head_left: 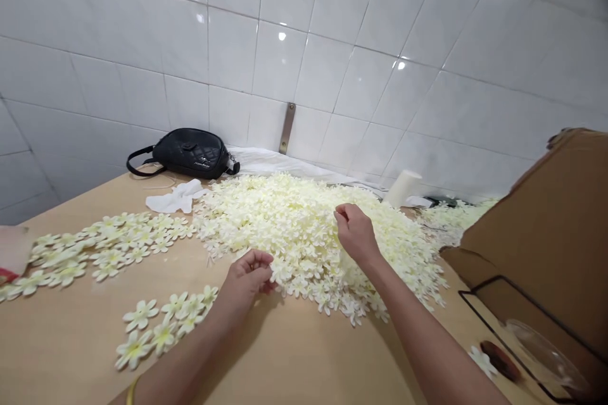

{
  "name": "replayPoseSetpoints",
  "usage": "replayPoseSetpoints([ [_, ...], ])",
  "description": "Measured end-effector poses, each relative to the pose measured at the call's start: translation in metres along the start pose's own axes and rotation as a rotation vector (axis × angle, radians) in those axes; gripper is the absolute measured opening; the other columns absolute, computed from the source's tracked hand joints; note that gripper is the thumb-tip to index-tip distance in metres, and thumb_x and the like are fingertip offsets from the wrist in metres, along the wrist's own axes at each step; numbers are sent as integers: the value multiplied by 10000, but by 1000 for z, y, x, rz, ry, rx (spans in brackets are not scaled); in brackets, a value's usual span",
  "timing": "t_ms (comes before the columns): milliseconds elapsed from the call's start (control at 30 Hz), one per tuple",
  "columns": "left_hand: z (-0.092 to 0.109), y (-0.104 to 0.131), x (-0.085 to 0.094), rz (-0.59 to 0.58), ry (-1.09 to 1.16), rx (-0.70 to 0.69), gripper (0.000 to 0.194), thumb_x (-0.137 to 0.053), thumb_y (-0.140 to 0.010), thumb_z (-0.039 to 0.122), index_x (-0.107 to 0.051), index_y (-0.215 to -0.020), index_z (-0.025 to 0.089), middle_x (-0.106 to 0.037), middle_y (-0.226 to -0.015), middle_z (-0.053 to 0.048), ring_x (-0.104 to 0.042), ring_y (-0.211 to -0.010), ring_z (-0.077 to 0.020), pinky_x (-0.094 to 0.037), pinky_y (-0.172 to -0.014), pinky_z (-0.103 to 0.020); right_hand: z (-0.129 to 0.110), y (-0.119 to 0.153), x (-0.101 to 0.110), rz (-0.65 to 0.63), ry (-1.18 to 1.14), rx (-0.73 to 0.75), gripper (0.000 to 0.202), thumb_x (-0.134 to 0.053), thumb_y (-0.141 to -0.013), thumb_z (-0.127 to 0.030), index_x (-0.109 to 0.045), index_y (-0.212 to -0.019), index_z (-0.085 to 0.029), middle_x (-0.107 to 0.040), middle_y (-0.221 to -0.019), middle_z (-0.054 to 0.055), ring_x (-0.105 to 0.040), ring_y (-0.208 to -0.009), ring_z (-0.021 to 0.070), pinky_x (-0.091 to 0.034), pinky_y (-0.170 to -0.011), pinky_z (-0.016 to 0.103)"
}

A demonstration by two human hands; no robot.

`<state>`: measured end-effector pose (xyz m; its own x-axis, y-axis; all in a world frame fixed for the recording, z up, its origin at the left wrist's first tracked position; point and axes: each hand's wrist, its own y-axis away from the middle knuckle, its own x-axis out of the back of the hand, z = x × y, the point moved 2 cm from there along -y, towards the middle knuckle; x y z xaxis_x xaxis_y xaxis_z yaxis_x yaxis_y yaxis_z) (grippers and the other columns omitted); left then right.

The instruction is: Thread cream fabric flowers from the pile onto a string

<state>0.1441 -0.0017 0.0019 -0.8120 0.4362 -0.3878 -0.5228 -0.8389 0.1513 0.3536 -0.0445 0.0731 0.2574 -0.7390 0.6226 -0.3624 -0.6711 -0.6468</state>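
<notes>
A large heap of pale yellow-white artificial flowers (285,215) covers the middle of the table. At its front edge, my left hand (249,278) is closed, thumb and fingers pinched at a small white flower (281,269). My right hand (355,234) hovers over the heap's right side, thumb and forefinger pressed together; whatever they hold is too small to make out. Near my left forearm lies a small group of larger five-petalled flowers (164,332). A longer spread of similar flowers (111,247) stretches across the table's left side.
A black handbag (190,153) and a crumpled white tissue (177,196) lie at the back left. Behind the heap, a cream roll (403,188) leans near the tiled wall (332,63). A cardboard box (546,221) and a black wire frame (498,278) border the right side.
</notes>
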Motion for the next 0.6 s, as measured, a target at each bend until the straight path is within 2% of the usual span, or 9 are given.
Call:
replayPoseSetpoints([
  [100, -1, 1, -1, 19, 11, 2, 143, -589, -591, 136, -516, -712, 156, -499, -538, 45, -502, -463, -72, -368, -490, -201, -25, 26, -6, -45, -32, 43, 137, -400, -800, -189, -531, -835, -172, -540, -836, 69, -489, -747, 178, -365, -696, 306],
  [200, -4, 1, -2, -18, 53, 44, 165, -602, -581, 126, -523, -720, 164, -490, -507, 48, -478, -448, -71, -388, -499, -211, -58, 61, -11, -157, -117, 158, 149, -389, -826, -168, -537, -811, -182, -537, -775, 56, -489, -742, 171, -376, -684, 288],
  [300, -5, 2, -2, -56, 107, 66, 187, -616, -578, 118, -525, -732, 172, -473, -497, 55, -469, -454, -71, -409, -522, -229, -76, 85, -21, -305, -210, 169, 170, -383, -832, -152, -545, -791, -187, -538, -755, 49, -490, -726, 162, -383, -656, 272],
  [400, -2, 3, -1, -79, 104, 43, 205, -649, -575, 137, -524, -735, 169, -490, -528, 50, -485, -467, -74, -403, -525, -227, -79, 93, -32, -372, -239, 132, 186, -380, -834, -156, -554, -776, -190, -548, -765, 43, -496, -735, 158, -383, -657, 269],
  [600, 2, 4, -1, -108, 14, -46, 210, -670, -586, 179, -545, -753, 157, -537, -582, 25, -508, -493, -83, -400, -549, -233, -74, 92, -32, -331, -261, 86, 192, -404, -827, -193, -577, -745, -186, -569, -728, 37, -516, -696, 152, -387, -637, 263],
])
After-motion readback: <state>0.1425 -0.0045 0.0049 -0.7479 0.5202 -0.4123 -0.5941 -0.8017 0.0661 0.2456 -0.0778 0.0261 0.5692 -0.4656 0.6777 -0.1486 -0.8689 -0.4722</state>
